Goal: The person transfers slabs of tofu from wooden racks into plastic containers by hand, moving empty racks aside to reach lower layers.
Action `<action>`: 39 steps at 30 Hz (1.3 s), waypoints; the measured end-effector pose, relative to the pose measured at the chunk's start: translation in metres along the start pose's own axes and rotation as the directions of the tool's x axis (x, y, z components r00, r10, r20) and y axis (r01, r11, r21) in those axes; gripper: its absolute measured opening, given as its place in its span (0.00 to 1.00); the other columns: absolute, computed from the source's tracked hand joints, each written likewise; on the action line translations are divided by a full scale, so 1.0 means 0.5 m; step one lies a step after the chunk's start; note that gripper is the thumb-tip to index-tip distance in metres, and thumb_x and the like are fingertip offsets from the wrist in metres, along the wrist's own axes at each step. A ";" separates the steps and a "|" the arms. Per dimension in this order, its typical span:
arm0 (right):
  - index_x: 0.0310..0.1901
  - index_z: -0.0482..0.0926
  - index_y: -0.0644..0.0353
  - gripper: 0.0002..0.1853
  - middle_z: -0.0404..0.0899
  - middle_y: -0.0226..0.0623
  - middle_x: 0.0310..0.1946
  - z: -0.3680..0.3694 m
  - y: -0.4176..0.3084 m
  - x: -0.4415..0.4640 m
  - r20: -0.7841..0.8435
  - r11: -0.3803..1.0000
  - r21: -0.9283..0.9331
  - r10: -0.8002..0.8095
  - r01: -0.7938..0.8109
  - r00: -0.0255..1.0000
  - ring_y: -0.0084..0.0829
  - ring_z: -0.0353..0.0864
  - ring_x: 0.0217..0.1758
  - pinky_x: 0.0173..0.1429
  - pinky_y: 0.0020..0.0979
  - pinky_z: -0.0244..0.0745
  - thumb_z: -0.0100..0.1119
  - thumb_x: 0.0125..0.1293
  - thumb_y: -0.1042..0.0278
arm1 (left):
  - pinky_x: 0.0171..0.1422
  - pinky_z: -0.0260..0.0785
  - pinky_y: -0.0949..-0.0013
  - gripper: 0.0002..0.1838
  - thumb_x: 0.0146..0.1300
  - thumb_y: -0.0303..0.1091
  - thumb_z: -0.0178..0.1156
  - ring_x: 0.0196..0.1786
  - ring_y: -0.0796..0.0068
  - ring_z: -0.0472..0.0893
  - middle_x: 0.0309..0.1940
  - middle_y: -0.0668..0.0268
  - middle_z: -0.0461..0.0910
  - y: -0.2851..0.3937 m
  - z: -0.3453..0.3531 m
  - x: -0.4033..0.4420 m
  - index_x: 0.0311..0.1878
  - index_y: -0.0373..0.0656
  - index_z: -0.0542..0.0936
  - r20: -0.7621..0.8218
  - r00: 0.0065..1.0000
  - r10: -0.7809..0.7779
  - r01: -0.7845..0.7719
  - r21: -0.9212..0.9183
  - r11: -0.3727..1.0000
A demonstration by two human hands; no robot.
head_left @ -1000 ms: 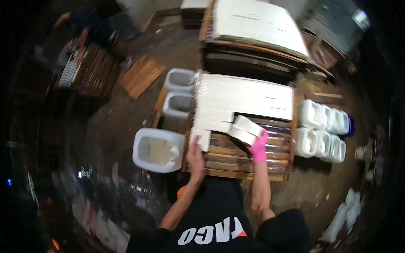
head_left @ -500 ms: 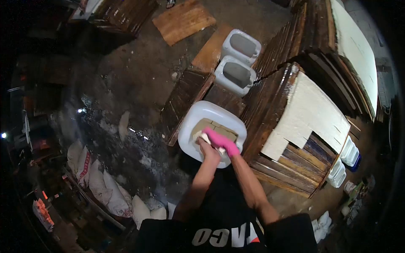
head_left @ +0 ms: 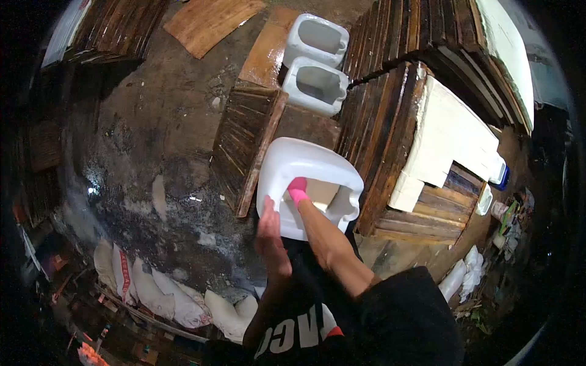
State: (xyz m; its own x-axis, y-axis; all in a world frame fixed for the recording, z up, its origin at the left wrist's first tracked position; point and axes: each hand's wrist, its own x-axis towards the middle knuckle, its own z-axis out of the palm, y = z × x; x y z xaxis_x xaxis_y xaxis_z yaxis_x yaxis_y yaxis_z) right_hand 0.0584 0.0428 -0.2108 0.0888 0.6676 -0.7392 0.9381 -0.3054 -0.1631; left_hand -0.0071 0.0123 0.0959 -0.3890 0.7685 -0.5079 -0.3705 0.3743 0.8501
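A white plastic tub (head_left: 299,160) with a cut-out opening stands right in front of me. My right hand (head_left: 297,186), in a pink glove, reaches through the opening to the tub's inner left side; its fingers are partly hidden. Pale material (head_left: 320,194) shows inside the tub. My bare left hand (head_left: 270,235) lies along the tub's near left outer wall with its fingers stretched out. To the right, white blocks (head_left: 448,131) laid edge to edge cover part of a slatted wooden rack (head_left: 427,222).
Two more white tubs (head_left: 315,85) stand beyond mine. A slatted wooden frame (head_left: 247,143) leans at their left. Filled sacks (head_left: 177,305) line the lower left. A taller rack stack (head_left: 439,30) rises at upper right, and boards (head_left: 210,21) lie on the wet floor.
My hands have gone from the white blocks on the rack to the tub, where they came together, then parted. The right is now deeper inside, the left outside. The view has swung left.
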 end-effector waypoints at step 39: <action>0.29 0.72 0.45 0.13 0.56 0.22 0.20 -0.708 0.646 -0.033 -0.355 -0.307 0.901 -0.115 0.307 0.928 0.23 0.56 0.22 0.31 0.27 0.61 0.51 0.64 0.47 | 0.76 0.36 0.41 0.32 0.74 0.49 0.38 0.75 0.32 0.42 0.73 0.34 0.42 -0.245 0.654 -0.006 0.75 0.44 0.52 0.639 0.742 0.203 -0.633 0.768 -0.101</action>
State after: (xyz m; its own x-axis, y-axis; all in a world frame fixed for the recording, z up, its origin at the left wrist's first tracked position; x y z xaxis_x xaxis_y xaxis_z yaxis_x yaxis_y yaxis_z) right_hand 0.4786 0.1736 -0.0198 0.0936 0.8953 -0.4354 -0.5621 -0.3134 -0.7654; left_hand 0.3153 0.1340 0.0387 0.1744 0.9779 -0.1153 0.9310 -0.1257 0.3427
